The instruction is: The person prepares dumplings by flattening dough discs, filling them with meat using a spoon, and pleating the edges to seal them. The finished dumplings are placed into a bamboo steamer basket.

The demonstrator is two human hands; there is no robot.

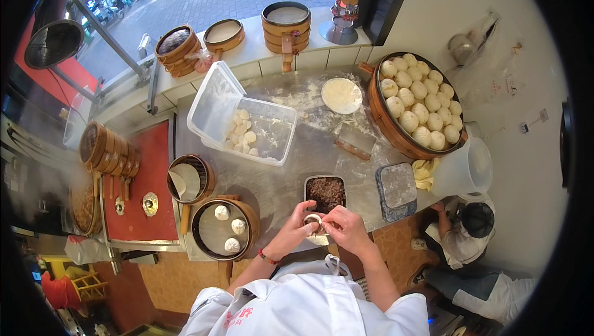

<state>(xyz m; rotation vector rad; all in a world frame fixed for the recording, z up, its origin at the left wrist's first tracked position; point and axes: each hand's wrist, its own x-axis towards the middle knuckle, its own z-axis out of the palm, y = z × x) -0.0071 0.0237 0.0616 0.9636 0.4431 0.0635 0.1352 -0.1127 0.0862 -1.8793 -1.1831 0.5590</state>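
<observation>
In my left hand (297, 231) rests a small bun (314, 218), its dough wrapper cupped around dark filling and open at the top. The fingers of my right hand (344, 229) pinch the wrapper's rim from the other side. Just beyond both hands stands a metal tray of dark minced filling (326, 192). To the left, a round bamboo steamer (250, 209) holds three pleated white buns (238, 226) on its liner. Behind it sits another steamer (209, 195) with a pale folded liner. Flat dough rounds (242, 130) lie in a clear plastic box (278, 113) with its lid raised.
A big steamer (396, 130) full of buns stands at the far right, near a scale (398, 190) and a translucent bucket (467, 169). A flour bowl (341, 95) and a scraper (354, 142) lie mid-table. Stacked steamers (110, 150) stand left; two people crouch or sit at lower right.
</observation>
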